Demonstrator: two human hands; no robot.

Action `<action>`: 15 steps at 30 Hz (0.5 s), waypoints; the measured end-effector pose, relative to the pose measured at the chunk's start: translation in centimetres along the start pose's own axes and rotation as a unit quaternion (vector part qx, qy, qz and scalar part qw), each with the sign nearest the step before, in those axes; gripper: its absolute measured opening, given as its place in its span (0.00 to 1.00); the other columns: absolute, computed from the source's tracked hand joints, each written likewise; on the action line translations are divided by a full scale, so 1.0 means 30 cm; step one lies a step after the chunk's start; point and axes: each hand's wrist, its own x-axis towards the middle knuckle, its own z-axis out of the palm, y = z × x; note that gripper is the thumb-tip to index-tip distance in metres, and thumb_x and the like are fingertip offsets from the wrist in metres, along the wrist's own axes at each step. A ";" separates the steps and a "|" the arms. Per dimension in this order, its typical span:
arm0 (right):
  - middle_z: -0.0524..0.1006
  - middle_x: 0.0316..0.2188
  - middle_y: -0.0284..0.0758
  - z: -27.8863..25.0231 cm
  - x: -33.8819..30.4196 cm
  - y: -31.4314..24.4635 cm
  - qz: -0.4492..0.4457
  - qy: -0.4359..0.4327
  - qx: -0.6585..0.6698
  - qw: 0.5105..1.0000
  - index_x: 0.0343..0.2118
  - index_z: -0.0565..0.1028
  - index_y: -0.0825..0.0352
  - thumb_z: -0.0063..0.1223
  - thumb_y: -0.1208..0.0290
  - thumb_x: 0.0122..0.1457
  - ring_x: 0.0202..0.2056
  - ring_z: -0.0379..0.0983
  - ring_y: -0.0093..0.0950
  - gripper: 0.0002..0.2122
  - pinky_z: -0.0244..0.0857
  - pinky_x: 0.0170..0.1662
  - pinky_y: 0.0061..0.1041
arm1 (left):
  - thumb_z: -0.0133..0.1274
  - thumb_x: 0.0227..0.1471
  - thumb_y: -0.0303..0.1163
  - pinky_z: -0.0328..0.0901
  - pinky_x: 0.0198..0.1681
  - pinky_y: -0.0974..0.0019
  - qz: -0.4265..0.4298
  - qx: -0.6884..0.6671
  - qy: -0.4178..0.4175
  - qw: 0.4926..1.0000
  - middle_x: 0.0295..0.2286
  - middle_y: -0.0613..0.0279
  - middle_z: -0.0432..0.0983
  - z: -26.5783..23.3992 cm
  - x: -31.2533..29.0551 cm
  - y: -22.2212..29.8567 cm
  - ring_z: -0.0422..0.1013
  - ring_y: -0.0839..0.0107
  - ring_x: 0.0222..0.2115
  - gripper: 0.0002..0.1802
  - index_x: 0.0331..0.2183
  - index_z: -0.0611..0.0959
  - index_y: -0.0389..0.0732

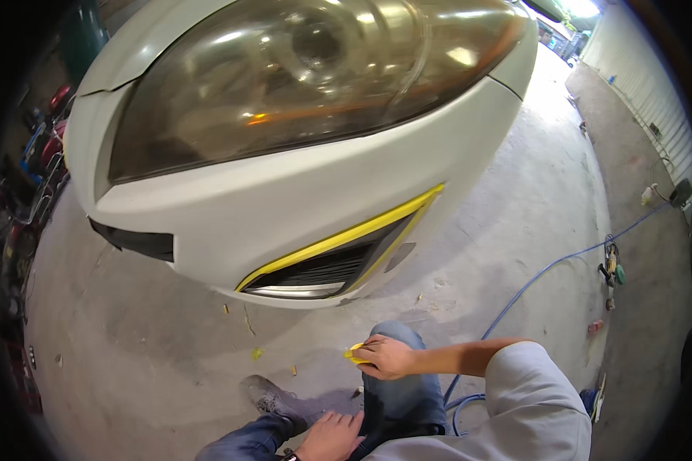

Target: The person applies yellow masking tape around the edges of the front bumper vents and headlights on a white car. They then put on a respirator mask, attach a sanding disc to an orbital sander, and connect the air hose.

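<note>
A white car's front bumper (207,203) fills the upper middle, under a large hazy headlight (207,115). Yellow masking tape (342,237) runs along the edge of the dark grille vent (323,265) low in the bumper. Resting at my bent knee, my right hand (387,357) grips a small roll of yellow tape (353,353), whose far side is hidden by the fingers. My left hand (332,438) lies by my inner thigh, fingers stretched out, holding nothing I can see. Both hands are apart from the car.
On the right, a blue hose (530,281) trails over the concrete floor (154,346) toward my leg. Small scraps, one a yellow bit (257,354), lie below the bumper. Red and dark equipment (46,154) lines the left side. A corrugated wall (642,84) stands far right.
</note>
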 end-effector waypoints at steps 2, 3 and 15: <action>0.83 0.38 0.43 -0.006 0.013 -0.013 0.021 -0.021 -0.013 0.999 0.52 0.74 0.67 0.55 0.65 0.64 0.41 0.80 0.40 0.16 0.66 0.56 0.36 | 0.58 0.58 0.44 0.67 0.49 0.59 0.014 -0.006 0.012 1.000 0.35 0.54 0.78 -0.001 -0.016 0.013 0.75 0.58 0.40 0.31 0.54 0.76 0.31; 0.83 0.39 0.43 -0.011 0.019 -0.022 0.019 -0.024 -0.025 0.999 0.52 0.74 0.67 0.55 0.66 0.64 0.41 0.80 0.40 0.16 0.66 0.56 0.36 | 0.56 0.59 0.44 0.66 0.50 0.60 0.026 0.005 0.017 1.000 0.37 0.56 0.78 -0.003 -0.023 0.020 0.74 0.60 0.42 0.31 0.55 0.76 0.31; 0.84 0.43 0.43 -0.049 0.071 -0.160 0.103 -0.116 -0.048 0.987 0.48 0.74 0.67 0.55 0.66 0.62 0.44 0.81 0.38 0.14 0.66 0.56 0.36 | 0.55 0.59 0.46 0.65 0.47 0.61 0.041 0.015 -0.004 0.999 0.36 0.57 0.78 0.002 -0.097 -0.107 0.74 0.62 0.40 0.33 0.57 0.75 0.31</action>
